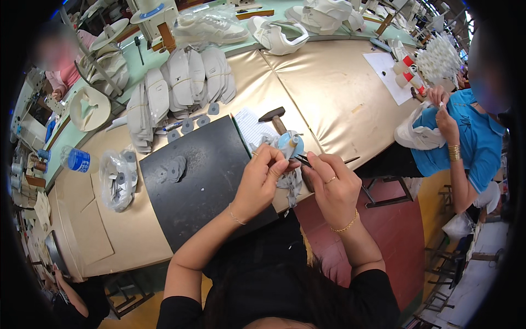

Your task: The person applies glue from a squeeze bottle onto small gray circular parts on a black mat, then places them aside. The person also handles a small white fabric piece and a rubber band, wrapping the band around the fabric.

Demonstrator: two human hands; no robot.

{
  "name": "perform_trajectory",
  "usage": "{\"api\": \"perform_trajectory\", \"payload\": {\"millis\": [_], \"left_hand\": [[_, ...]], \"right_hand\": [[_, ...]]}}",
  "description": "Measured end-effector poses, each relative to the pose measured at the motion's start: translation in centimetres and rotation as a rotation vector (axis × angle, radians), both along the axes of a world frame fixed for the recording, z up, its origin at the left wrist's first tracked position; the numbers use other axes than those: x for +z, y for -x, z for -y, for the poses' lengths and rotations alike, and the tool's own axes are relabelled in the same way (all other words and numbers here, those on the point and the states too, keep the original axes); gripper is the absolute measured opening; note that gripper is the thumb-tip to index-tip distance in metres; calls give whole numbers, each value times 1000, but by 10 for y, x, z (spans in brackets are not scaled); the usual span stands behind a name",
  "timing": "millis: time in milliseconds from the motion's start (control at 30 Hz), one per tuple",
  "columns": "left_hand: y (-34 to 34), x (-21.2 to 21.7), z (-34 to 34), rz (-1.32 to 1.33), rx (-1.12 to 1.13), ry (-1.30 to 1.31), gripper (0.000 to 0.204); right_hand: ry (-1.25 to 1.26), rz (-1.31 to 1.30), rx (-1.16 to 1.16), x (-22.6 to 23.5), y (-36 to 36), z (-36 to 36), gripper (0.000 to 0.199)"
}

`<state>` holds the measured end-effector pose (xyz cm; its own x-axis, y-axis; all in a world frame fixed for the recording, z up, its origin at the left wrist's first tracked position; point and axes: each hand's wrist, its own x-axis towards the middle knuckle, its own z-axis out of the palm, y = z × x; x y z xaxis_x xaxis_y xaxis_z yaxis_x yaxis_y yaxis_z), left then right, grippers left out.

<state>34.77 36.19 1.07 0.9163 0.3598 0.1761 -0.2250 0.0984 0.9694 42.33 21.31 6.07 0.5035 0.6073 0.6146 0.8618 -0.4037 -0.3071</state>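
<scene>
My left hand point(258, 178) is closed in a pinch. A small piece, mostly hidden by the fingertips, sits there at the table's front edge. My right hand point(335, 189) is closed round a slim dark tool with pointed black tips point(302, 159), maybe snips or tweezers. Those tips meet the left fingertips. Just beyond the hands stands a light blue round object with a tan spool-like top point(292, 142). Crumpled grey scraps point(292, 188) hang beneath the hands. A hammer point(274, 116) lies behind, its handle toward me.
A black mat point(203, 164) carries a small pile of grey pieces point(171, 169). Left of it are a plastic bag of parts point(118, 181) and a blue-labelled bottle point(78, 159). Bundled grey shoe pieces point(189, 74) and shoe uppers point(279, 35) lie farther back. A co-worker in blue point(460, 137) handles a white upper at right.
</scene>
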Motion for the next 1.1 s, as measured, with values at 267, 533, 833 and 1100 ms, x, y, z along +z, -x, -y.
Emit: {"api": "perform_trajectory", "payload": {"millis": [267, 533, 833, 1100], "left_hand": [[-5, -1, 5, 54, 44, -71, 13], [-6, 5, 7, 54, 112, -233, 13], [-10, -9, 2, 67, 61, -103, 12], [-14, 21, -24, -1, 156, -420, 37]], "right_hand": [[93, 207, 39, 6, -18, -5, 28], [199, 325, 97, 13, -25, -8, 37], [252, 315, 141, 12, -31, -8, 34], [119, 89, 20, 10, -21, 5, 29]]}}
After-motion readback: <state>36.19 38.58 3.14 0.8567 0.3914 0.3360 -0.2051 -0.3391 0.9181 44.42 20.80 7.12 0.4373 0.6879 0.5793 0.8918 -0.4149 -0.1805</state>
